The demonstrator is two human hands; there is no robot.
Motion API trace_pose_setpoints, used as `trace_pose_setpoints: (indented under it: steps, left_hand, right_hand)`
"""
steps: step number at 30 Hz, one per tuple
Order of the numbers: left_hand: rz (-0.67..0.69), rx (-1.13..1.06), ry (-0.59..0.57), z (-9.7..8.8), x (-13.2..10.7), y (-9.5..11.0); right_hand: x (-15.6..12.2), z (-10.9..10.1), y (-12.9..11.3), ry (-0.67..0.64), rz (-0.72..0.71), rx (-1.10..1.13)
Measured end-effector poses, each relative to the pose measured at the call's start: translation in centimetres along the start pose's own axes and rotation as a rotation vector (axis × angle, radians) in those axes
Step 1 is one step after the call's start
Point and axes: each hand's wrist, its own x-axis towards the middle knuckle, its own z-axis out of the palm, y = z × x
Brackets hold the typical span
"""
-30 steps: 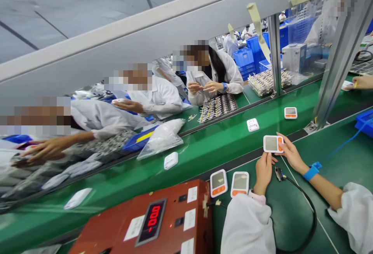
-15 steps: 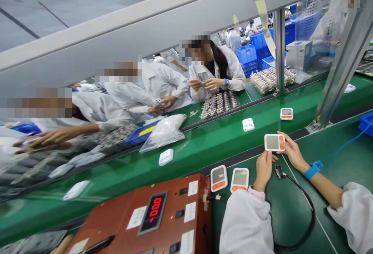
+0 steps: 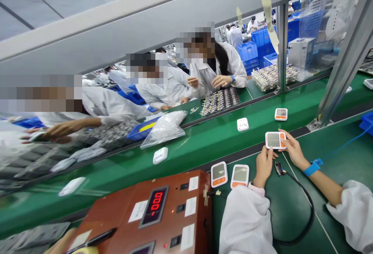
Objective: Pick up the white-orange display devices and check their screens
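A black cable (image 3: 312,206) curls nearer than the left hand (image 3: 264,165) and right hand (image 3: 294,152), both pinching a white-and-orange device (image 3: 275,140) (digits showing) between them; beyond the hands, a green belt (image 3: 204,139) carries a similar unit (image 3: 281,114).

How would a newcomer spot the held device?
Right of the brown box lies a green workbench. At its far edge, left hand and right hand hold a white display unit with orange buttons. Unlike two units beside the box, its screen shows digits.
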Motion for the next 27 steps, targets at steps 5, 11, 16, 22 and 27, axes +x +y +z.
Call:
trace_pose_setpoints:
  steps: [5,11,16,22,27]
  left_hand:
    - [-0.017,-0.011,-0.004,0.04,0.03,0.11]
    - [-0.013,-0.012,-0.001,0.07,0.00,0.05]
    - [-0.012,-0.003,0.003,0.06,-0.02,0.11]
    - [-0.007,-0.012,0.004,0.10,0.03,0.08]
    - [-0.001,0.003,-0.015,-0.01,-0.03,0.20]
  right_hand:
    - [0.02,-0.07,0.08,0.012,0.009,-0.015]
    - [-0.05,-0.08,-0.02,-0.005,0.000,-0.014]
    - [-0.16,0.00,-0.23,-0.005,-0.010,-0.022]
    - [0.00,-0.13,0.01,-0.019,-0.005,-0.001]
    - [-0.14,-0.06,-0.32,0.010,0.045,0.082]
